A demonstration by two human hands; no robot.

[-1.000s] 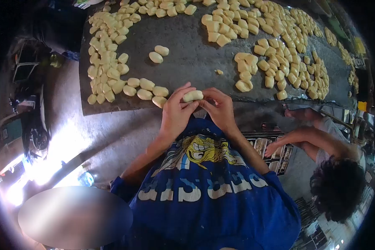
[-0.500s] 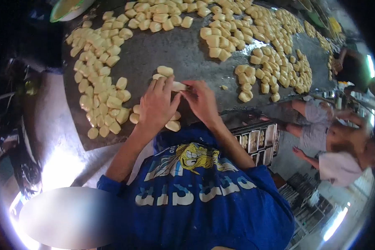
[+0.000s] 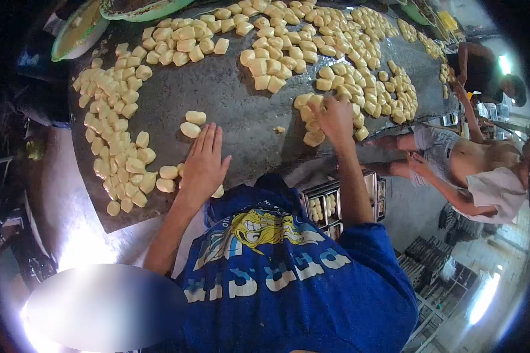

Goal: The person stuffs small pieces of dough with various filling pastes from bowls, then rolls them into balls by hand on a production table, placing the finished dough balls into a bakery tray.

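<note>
Dough piece (image 3: 314,138) under right hand (image 3: 335,117) | left hand (image 3: 203,162) flat on table (image 3: 241,112)

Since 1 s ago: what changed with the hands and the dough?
Both hands let go of the dough piece they held together. The right hand moved out to the dough cluster on the right; the left hand now lies flat on the table. Dough piles unchanged.
</note>
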